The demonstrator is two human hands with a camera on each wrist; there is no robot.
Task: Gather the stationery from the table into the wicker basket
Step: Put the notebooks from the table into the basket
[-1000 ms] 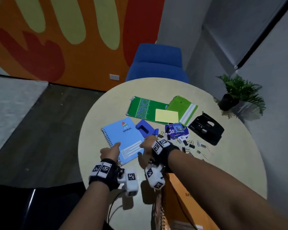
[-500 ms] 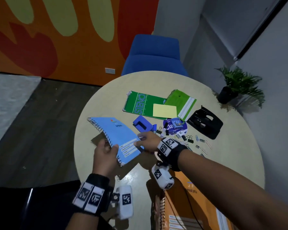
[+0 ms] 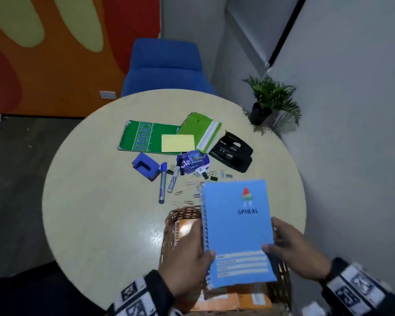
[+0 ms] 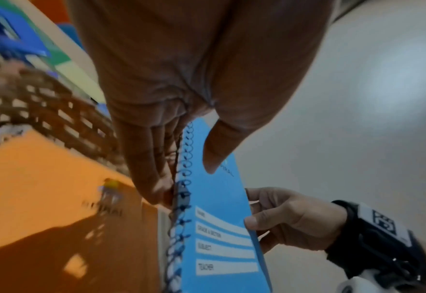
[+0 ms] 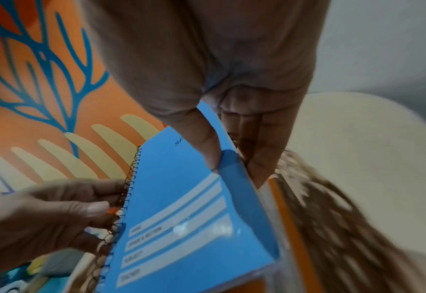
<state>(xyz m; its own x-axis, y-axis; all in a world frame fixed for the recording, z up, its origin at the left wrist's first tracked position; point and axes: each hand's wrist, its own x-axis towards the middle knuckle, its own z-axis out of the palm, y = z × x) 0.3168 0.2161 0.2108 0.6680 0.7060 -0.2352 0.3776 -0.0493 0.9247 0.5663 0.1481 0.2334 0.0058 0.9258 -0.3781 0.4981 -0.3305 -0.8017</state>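
The round table (image 3: 96,201) carries everything; at its near edge, right of the middle, stands the wicker basket (image 3: 183,213) with an orange notebook (image 3: 226,299) already lying inside. Above the basket, the blue spiral notebook (image 3: 237,229) is held cover up, tilted, its wire binding on the left and the word SPIRAL under a small red and green emblem; white label lines cross its lower part.

The left hand (image 3: 187,258) grips the bound edge, thumb (image 4: 219,146) on the cover and fingers (image 4: 146,162) close together behind the spiral. The right hand (image 3: 292,249) pinches the opposite edge, thumb (image 5: 201,134) on the cover, fingers (image 5: 264,142) underneath.

Toward the far edge lie a green STENO pad (image 3: 144,137), a lighter green notebook (image 3: 201,131) and a yellow sticky pad (image 3: 178,142) overlapping them. A black hole punch (image 3: 232,151) sits to their right. Nearer the table's middle are a small blue punch (image 3: 145,166), a blue marker (image 3: 162,183), a second pen (image 3: 173,179), and scattered paper clips (image 3: 189,185).
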